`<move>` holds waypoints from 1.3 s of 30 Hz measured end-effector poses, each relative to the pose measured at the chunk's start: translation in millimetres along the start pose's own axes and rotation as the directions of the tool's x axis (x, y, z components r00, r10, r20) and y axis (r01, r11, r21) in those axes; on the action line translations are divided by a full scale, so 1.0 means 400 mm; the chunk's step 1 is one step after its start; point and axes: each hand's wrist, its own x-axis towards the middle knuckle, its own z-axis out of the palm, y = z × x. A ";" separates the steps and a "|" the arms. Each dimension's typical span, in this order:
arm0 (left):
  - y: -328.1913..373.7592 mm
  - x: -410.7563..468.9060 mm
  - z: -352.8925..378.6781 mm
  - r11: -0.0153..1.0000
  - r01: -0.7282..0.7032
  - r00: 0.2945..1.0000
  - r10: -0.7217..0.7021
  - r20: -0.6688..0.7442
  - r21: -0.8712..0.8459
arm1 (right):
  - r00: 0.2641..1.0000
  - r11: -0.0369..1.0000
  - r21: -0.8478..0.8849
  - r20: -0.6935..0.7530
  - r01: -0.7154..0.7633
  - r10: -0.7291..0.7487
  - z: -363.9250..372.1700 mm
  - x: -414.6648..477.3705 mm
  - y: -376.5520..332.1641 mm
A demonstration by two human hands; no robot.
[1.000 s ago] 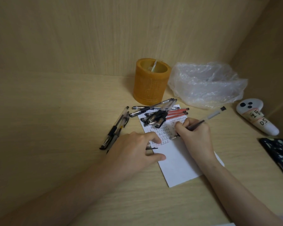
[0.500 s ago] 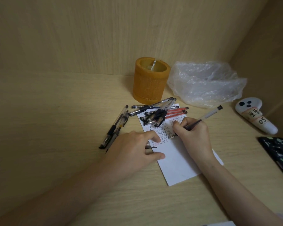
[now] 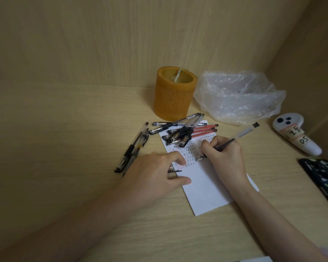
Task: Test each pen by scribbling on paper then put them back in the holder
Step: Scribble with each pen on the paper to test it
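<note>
My right hand (image 3: 223, 157) grips a clear black-ink pen (image 3: 240, 134), its tip down on the white paper (image 3: 206, 188) among rows of small marks. My left hand (image 3: 153, 178) lies on the paper's left edge, fingers curled over a small dark cap-like piece (image 3: 173, 170). A heap of black and red pens (image 3: 186, 132) lies across the paper's far end. Another small group of black pens (image 3: 133, 148) lies on the desk to the left. The orange cylindrical holder (image 3: 173, 93) stands behind the heap, something pale and thin inside it.
A crumpled clear plastic bag (image 3: 239, 97) sits right of the holder. A white controller-like object with a label (image 3: 296, 136) and a dark patterned case (image 3: 324, 178) lie along the right side. Wooden walls close in the desk at the back and right.
The right hand has shifted the pen slightly over the marked rows while writing. The left hand has stayed on the paper.
</note>
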 end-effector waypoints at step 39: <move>-0.004 0.000 0.000 1.000 0.003 1.000 -0.003 0.025 0.001 | 1.000 1.000 -0.017 0.011 0.003 -0.003 0.000 -0.001 -0.002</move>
